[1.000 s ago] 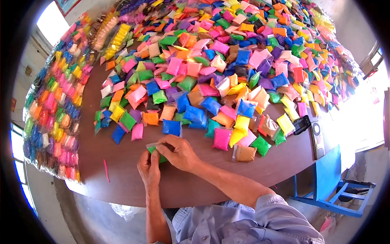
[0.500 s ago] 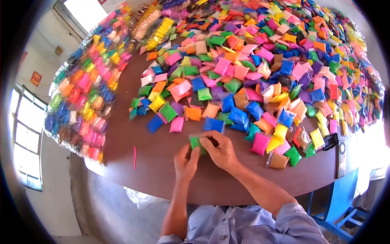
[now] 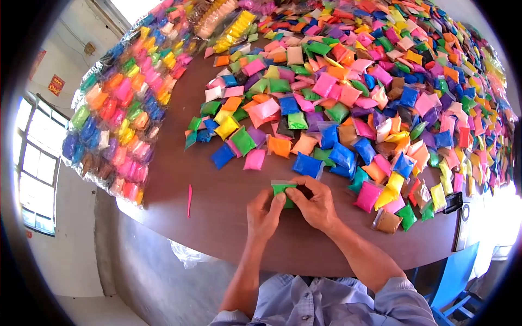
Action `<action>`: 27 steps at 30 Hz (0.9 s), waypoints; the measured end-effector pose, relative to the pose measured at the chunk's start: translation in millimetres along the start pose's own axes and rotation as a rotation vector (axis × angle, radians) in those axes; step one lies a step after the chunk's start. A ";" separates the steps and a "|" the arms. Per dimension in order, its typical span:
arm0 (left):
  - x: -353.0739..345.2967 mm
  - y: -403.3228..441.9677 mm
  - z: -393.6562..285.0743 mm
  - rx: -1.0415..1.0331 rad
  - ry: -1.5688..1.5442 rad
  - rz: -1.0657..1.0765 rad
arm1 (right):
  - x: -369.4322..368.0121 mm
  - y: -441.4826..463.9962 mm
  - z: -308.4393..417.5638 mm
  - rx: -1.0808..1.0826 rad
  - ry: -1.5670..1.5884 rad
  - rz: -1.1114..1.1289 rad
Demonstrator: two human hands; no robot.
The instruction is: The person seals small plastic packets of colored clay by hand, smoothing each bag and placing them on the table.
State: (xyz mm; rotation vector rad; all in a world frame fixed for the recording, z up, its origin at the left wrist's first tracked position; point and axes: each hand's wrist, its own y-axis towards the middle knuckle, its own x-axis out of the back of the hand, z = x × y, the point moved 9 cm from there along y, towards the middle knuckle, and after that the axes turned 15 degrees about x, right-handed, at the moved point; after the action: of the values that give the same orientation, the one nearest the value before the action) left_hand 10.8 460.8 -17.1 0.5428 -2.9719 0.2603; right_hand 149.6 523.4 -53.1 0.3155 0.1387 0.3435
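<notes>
Held packet (image 3: 281, 188): green, with a clear upper edge. Loose packets (image 3: 324, 84): a motley of pink, blue, green, orange, yellow, purple, brown and white. Bundle (image 3: 124, 87): many bright colours, irregularly mixed. Bench (image 3: 217, 231): plain brown, reddish in tone. Strip (image 3: 190, 201): hot pink. Shirt (image 3: 285, 301): pale grey-blue, unpatterned. Chair (image 3: 455, 271): bright blue. Case (image 3: 453, 203): black. Wall (image 3: 76, 217): off-white, bearing a red poster (image 3: 56, 85).

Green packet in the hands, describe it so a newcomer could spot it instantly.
Start at the brown table, on the wearer's side of the colourful pile. There, the left hand and right hand pinch a small green packet. Other green packets lie in the pile; only this one is held.
</notes>
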 end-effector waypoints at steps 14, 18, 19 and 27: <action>18.3 5.3 29.1 0.184 0.079 -0.028 | -1.1 7.7 32.0 0.155 -0.149 0.151; 13.2 7.1 11.9 0.204 0.124 -0.002 | -2.1 8.4 35.1 0.084 -0.141 0.151; 12.9 6.4 10.9 0.184 0.132 0.000 | -0.8 7.0 36.8 0.098 -0.166 0.136; 7.2 4.8 29.7 0.244 -0.051 0.077 | 4.7 1.4 30.8 0.104 -0.207 0.086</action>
State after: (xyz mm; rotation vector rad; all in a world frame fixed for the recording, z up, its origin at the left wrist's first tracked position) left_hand 0.1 457.3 -45.9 0.4653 -3.0334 0.6314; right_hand 159.2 517.7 -24.0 0.4587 -0.0610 0.3874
